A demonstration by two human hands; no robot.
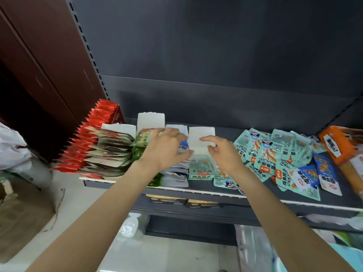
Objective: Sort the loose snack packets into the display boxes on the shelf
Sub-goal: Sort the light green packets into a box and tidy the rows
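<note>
Both hands over the display boxes at mid shelf [294, 203]. Left hand [165, 148] spread, fingers relaxed, lying across the blue-white packets' box [176, 173]; it hides most of that box's contents. Right hand [222, 152] loosely curved, fingertips at the white flap of the teal box [200, 169]; can't tell if it grips anything. Hands close together, not touching. Loose teal and blue packets [275, 160] piled just right of the right hand, some overhanging the shelf's front edge. Left of the left hand: green box [141, 142], tan packets [110, 150], red packets [88, 138], tightly packed. Orange box [337, 144] far right, cut off. Bare shelf behind the pile.
</note>
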